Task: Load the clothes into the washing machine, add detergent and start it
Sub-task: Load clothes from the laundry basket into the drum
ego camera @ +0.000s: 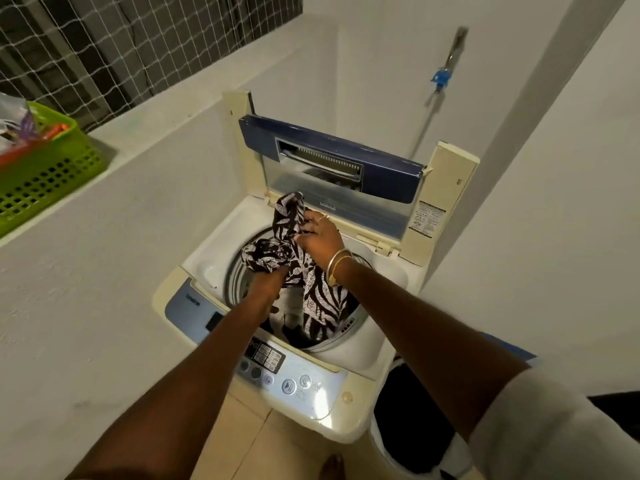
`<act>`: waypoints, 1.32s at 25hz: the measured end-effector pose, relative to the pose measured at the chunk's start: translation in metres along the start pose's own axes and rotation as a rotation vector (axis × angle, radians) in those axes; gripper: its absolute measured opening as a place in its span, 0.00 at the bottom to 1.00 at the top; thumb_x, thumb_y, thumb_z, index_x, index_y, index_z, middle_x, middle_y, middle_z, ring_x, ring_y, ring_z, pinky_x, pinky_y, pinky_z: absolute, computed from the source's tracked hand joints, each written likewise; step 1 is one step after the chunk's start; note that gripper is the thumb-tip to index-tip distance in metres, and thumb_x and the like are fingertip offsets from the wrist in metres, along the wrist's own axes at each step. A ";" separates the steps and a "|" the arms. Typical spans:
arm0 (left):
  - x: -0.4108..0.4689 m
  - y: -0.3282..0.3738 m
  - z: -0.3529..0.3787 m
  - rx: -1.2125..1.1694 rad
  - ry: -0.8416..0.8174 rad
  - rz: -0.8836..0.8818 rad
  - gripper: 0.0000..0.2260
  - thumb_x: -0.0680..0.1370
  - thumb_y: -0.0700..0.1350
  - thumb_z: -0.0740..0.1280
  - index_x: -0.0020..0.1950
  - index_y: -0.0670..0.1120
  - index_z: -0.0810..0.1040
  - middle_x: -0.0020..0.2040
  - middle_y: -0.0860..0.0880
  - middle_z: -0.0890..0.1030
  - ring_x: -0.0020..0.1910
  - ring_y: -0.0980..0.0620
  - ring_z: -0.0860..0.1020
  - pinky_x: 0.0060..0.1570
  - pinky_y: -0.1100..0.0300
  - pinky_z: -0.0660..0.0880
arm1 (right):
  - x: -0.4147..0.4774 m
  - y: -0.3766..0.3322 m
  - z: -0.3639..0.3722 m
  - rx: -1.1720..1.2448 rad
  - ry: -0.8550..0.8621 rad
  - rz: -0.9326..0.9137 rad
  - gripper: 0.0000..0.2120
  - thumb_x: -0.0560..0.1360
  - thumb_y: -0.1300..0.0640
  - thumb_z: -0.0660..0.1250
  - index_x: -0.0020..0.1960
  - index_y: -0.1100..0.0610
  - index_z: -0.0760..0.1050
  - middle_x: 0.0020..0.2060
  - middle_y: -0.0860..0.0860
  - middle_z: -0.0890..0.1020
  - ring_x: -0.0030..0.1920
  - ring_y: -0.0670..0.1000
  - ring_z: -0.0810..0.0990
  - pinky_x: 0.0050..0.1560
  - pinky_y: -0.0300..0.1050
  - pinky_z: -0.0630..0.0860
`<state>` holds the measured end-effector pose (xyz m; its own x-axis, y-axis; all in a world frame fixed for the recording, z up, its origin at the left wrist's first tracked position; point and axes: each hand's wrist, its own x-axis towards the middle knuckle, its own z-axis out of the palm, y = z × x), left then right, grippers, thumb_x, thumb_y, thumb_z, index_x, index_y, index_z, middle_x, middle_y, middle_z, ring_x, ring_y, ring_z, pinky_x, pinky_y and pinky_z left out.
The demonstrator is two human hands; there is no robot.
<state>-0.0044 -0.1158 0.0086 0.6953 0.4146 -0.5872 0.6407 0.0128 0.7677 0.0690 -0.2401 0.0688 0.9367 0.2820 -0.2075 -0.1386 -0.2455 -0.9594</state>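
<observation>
Both hands, left (268,282) and right (320,237), grip clenched on printed garment (318,292) | soft, light, bunchable | over washer drum (232,275)

The washing machine (291,306) stood against the wall; its lid (332,164) rose behind the drum, a basket (45,174) on the ledge to its left.

Drum mouth (235,271) largely blocked by patterned cloth (318,299) and both hands; raised lid (332,168) walls off the rear; left rim clear.
</observation>
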 end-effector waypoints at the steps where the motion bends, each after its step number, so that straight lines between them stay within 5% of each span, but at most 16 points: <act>1: -0.001 -0.004 -0.001 0.044 -0.018 -0.020 0.21 0.74 0.56 0.69 0.62 0.46 0.75 0.53 0.47 0.80 0.50 0.46 0.78 0.49 0.51 0.78 | 0.003 0.004 0.000 -0.065 -0.012 0.084 0.27 0.73 0.63 0.70 0.71 0.57 0.70 0.60 0.54 0.80 0.58 0.54 0.80 0.59 0.44 0.75; 5: -0.002 -0.017 0.011 0.272 0.040 0.078 0.09 0.75 0.48 0.67 0.48 0.43 0.79 0.43 0.44 0.82 0.44 0.43 0.81 0.44 0.54 0.77 | -0.005 0.045 -0.021 -0.137 0.046 0.241 0.16 0.76 0.57 0.68 0.63 0.56 0.73 0.48 0.51 0.81 0.43 0.46 0.80 0.40 0.32 0.73; 8: -0.008 -0.019 0.041 0.314 0.093 0.217 0.08 0.74 0.48 0.64 0.37 0.48 0.77 0.36 0.47 0.82 0.41 0.44 0.82 0.41 0.55 0.77 | -0.016 0.079 -0.043 -0.267 0.092 0.173 0.12 0.73 0.47 0.68 0.55 0.47 0.77 0.45 0.49 0.84 0.45 0.50 0.83 0.49 0.46 0.80; 11: -0.030 -0.016 0.087 0.207 0.102 0.380 0.05 0.77 0.49 0.63 0.44 0.52 0.78 0.41 0.50 0.82 0.42 0.49 0.82 0.47 0.48 0.80 | -0.032 0.101 -0.071 -0.243 0.159 0.088 0.08 0.74 0.49 0.67 0.51 0.48 0.78 0.45 0.50 0.85 0.47 0.52 0.84 0.57 0.53 0.79; 15: -0.064 -0.023 0.165 0.160 0.067 0.611 0.03 0.80 0.48 0.63 0.50 0.51 0.76 0.44 0.52 0.81 0.43 0.52 0.80 0.45 0.49 0.80 | -0.074 0.117 -0.129 -0.287 0.307 -0.010 0.07 0.78 0.52 0.65 0.50 0.54 0.78 0.44 0.50 0.84 0.44 0.50 0.83 0.53 0.45 0.78; 20: -0.119 -0.044 0.262 0.280 -0.163 0.803 0.06 0.83 0.50 0.60 0.53 0.51 0.75 0.46 0.55 0.81 0.44 0.58 0.79 0.46 0.66 0.76 | -0.124 0.185 -0.206 -0.203 0.467 0.091 0.06 0.78 0.51 0.66 0.49 0.52 0.79 0.41 0.47 0.83 0.42 0.46 0.81 0.48 0.43 0.79; 26: -0.094 -0.145 0.351 0.493 -0.315 0.595 0.09 0.84 0.54 0.56 0.50 0.55 0.74 0.42 0.55 0.79 0.43 0.60 0.79 0.47 0.58 0.78 | -0.160 0.295 -0.268 -0.309 0.403 0.264 0.11 0.79 0.50 0.63 0.46 0.54 0.80 0.42 0.50 0.83 0.44 0.49 0.81 0.50 0.48 0.77; 33: -0.027 -0.270 0.403 0.641 -0.409 0.277 0.08 0.83 0.45 0.59 0.53 0.46 0.77 0.47 0.52 0.80 0.47 0.54 0.78 0.44 0.74 0.68 | -0.161 0.471 -0.276 -0.415 0.138 0.532 0.11 0.79 0.48 0.65 0.53 0.55 0.78 0.40 0.53 0.84 0.46 0.54 0.82 0.43 0.41 0.72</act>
<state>-0.0650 -0.4968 -0.2868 0.8406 -0.0407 -0.5402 0.4039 -0.6174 0.6750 -0.0589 -0.6569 -0.2973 0.8117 -0.0895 -0.5772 -0.4821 -0.6605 -0.5756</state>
